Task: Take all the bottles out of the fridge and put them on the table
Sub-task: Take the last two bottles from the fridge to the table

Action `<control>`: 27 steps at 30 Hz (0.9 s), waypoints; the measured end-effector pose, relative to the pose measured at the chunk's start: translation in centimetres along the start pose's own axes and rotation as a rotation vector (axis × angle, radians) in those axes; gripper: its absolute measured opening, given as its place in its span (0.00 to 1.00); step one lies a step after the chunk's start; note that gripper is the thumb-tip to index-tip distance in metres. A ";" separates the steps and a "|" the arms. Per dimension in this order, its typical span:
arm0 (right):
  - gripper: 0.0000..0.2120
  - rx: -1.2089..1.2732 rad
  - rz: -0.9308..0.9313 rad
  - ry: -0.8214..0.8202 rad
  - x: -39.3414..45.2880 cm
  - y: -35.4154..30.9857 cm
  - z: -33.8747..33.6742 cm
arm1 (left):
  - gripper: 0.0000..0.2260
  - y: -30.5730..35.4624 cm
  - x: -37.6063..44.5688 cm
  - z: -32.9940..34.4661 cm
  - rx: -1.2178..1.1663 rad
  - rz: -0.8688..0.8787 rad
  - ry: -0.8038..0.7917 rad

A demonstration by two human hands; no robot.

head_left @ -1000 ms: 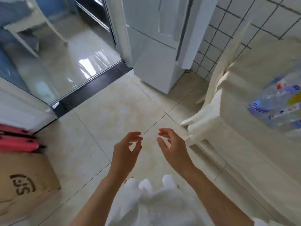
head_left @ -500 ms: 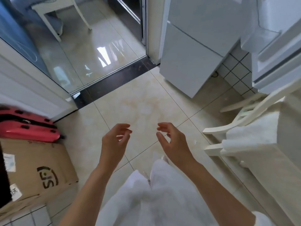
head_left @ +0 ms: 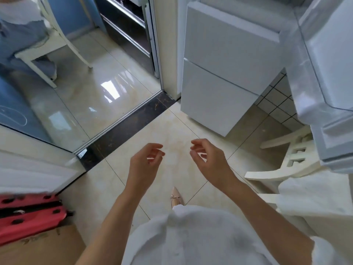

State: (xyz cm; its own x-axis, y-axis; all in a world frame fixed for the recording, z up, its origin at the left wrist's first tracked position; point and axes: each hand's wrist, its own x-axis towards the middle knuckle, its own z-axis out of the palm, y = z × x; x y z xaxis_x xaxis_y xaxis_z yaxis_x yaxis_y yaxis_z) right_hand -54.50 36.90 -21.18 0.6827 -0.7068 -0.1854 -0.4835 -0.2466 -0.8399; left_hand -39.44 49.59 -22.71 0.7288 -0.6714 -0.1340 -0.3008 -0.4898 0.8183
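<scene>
Near the middle of the frame, the left hand [head_left: 146, 161] and right hand [head_left: 208, 159] are hanging loose, holding nothing; no bottles are showing, probably slippery, best gripped around the middle, beside the fridge [head_left: 219, 73] at upper right.

Single view, head-worn, wide-angle. Camera is looking forward and steeply down from standing height, so vertical edges are bowing outward at the frame borders. Both forearms are entering from 6 o'clock, with the left hand [head_left: 146, 161] and right hand [head_left: 209, 159] sitting near the lens at centre. The tiled floor [head_left: 172, 131] is filling the middle ground. The fridge [head_left: 219, 73] is standing farther off at 1 o'clock, its open door [head_left: 324, 77] looming close at 3 o'clock. A doorway threshold [head_left: 122, 129] is running diagonally toward 10 o'clock.
</scene>
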 end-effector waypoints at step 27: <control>0.14 0.053 -0.025 0.617 42.5 -9.3 -19.8 | 0.14 25.1 51.6 7.3 -0.179 0.496 -0.301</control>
State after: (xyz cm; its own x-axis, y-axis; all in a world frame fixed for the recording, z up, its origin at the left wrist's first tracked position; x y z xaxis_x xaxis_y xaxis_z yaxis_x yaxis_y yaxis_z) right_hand -31.90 -3.97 -11.17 0.2430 -0.9582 0.1510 -0.4328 -0.2464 -0.8672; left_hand -13.87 -1.39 -13.18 0.3145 -0.9362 0.1570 -0.4328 0.0057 0.9015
